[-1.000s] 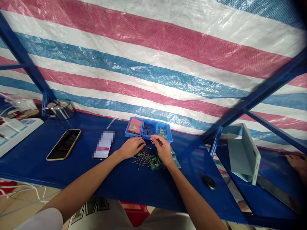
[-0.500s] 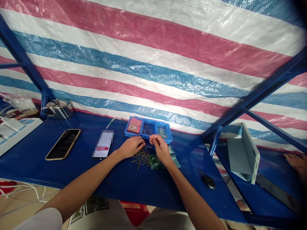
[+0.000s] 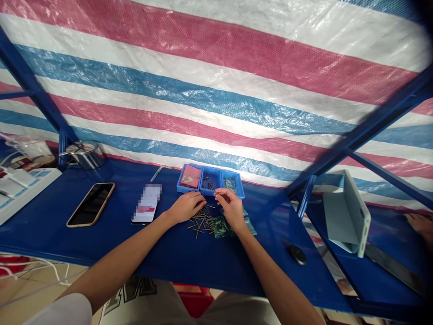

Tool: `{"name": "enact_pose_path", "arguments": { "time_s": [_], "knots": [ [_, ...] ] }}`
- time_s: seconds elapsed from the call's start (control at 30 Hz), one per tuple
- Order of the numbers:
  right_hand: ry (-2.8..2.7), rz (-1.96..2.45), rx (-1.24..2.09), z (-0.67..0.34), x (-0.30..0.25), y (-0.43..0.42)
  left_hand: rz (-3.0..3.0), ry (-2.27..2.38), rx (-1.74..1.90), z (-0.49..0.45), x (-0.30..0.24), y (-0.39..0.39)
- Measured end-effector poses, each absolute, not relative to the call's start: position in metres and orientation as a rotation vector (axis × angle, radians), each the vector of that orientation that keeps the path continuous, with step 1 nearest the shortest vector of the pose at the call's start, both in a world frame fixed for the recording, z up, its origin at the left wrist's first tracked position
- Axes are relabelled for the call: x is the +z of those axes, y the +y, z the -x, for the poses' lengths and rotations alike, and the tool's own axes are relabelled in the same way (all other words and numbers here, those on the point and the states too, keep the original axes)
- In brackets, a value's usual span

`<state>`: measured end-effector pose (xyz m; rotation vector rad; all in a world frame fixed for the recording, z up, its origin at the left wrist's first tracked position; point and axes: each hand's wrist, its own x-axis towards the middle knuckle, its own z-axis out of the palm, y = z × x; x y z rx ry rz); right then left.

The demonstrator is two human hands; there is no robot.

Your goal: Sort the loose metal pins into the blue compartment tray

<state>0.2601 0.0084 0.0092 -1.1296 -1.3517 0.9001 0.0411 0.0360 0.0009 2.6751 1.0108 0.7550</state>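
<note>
My left hand (image 3: 186, 207) rests low at the far left edge of a pile of thin brass-coloured metal bits (image 3: 202, 222), resembling small drill bits. Its fingers are curled together; what they hold, if anything, is hidden. Just in front of the blue three-part tray (image 3: 194, 191), my right hand (image 3: 232, 208) is raised with thumb and fingers pinched. Whatever sits in that pinch is too small to name. A pink piece (image 3: 190, 176) lies in the tray's left compartment, several dark bits (image 3: 209, 185) in the middle, and clear plastic packets (image 3: 229, 184) in the right. Green-tinted plastic bags (image 3: 222, 227) lie beneath my right wrist.
Two phones (image 3: 91, 204) (image 3: 147, 203) and a thin pen-like stick (image 3: 156, 174) lie left of the tray. A metal pot (image 3: 88, 155) and power strip (image 3: 32, 189) stand far left. A black round object (image 3: 297, 255), a tablet case (image 3: 348, 216) and another person's hand (image 3: 419, 223) are rightward.
My right hand has shifted slightly right, its pinched fingers turned a little. My left hand stays by the pile. The whole view has moved slightly.
</note>
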Motion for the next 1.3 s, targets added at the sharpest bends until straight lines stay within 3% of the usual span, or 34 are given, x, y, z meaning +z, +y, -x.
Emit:
{"name": "enact_pose_path", "arguments": {
  "time_s": [0.67, 1.1, 1.3],
  "knots": [
    [-1.309, 1.088, 1.016, -0.255, 0.009, 0.007, -2.657, 1.012, 0.743, -0.041, 0.002, 0.035],
    [-1.689, 1.254, 0.351, -0.26, 0.017, -0.003, -2.669, 1.014, 0.741, -0.041, 0.002, 0.035],
    [-1.682, 1.272, 0.353, -0.262, 0.015, -0.002, -2.67, 1.008, 0.751, -0.041, 0.001, 0.036]
  ]
}}
